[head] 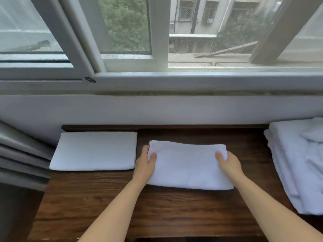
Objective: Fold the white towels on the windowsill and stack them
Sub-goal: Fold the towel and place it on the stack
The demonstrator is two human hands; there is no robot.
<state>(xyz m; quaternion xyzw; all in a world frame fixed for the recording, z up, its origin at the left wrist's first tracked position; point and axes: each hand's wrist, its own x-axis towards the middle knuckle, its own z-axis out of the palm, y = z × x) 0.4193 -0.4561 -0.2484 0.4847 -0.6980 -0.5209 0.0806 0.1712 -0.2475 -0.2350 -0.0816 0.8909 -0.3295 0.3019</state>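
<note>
A folded white towel (188, 166) lies in the middle of the dark wooden windowsill (157, 206). My left hand (146, 163) grips its left edge, thumb on top and fingers under the cloth. At the right edge, my right hand (229, 163) holds the towel the same way. Another folded white towel (94, 151) lies flat at the left, apart from the held one. A loose pile of unfolded white towels (297, 163) sits at the right edge of the sill.
A white wall and a sliding window frame (157, 79) rise behind the sill. Grey curtain folds (22, 154) hang at the left, beside the left folded towel. Bare wood (157, 206) shows between my forearms.
</note>
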